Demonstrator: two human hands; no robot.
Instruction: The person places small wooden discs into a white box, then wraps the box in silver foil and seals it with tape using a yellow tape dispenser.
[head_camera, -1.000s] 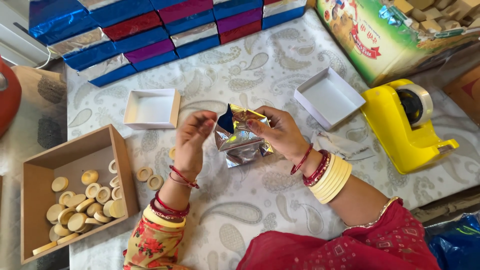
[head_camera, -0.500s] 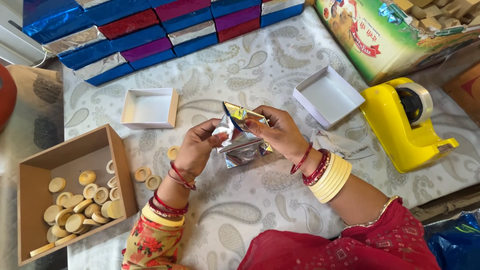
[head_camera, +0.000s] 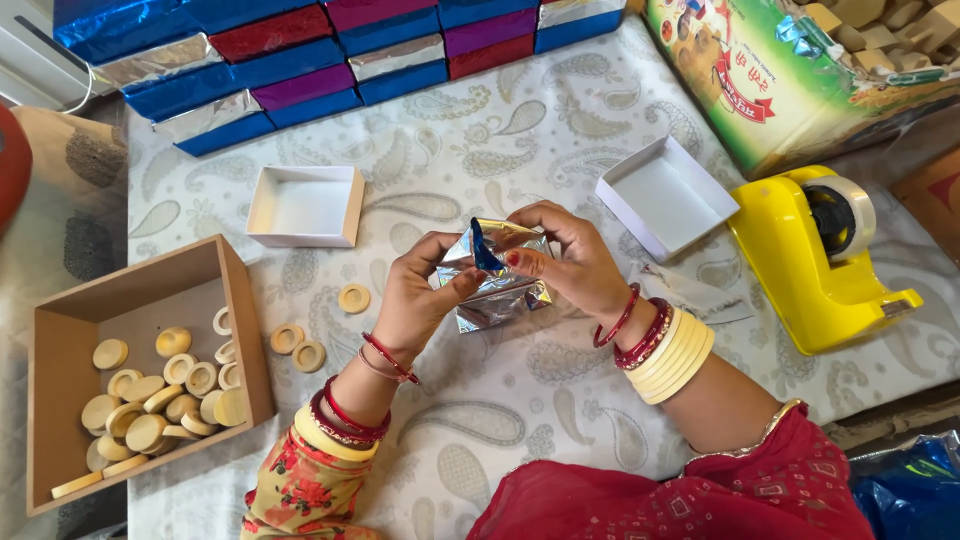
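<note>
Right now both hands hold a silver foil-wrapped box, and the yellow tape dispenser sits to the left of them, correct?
Not quite. The head view shows the yellow tape dispenser to the right of the hands, not the left. Both the left hand and right hand do hold the silver foil-wrapped box.

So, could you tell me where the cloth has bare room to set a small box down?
Bare cloth lies between the open white box and the white lid, below the foil-wrapped stack. It is crowded by the cardboard box of wooden discs, loose discs and the tape dispenser.
</note>
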